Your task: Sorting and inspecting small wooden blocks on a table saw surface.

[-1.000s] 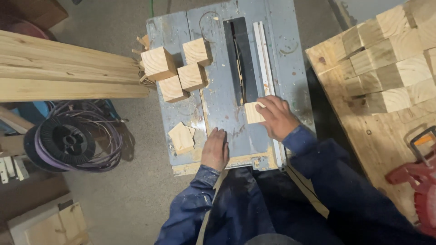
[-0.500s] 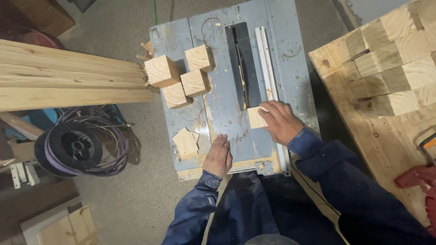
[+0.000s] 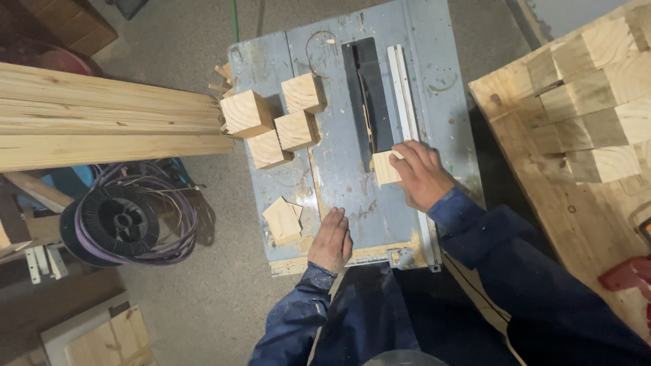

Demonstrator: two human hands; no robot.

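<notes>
I look down on a grey table saw with its blade slot and a white fence rail. My right hand grips a small wooden block pressed at the near end of the blade slot, beside the fence. My left hand rests flat on the saw top near its front edge, fingers together, holding nothing. Just left of it lie thin wood offcuts. Several cut wooden blocks sit grouped at the saw's far left corner.
Long wooden planks stack to the left of the saw. A cable reel lies on the floor below them. A plywood bench on the right carries stacked wooden blocks and a red tool.
My right hand has pushed the small block slightly forward along the fence toward the blade slot. My left hand stays flat on the saw top.
</notes>
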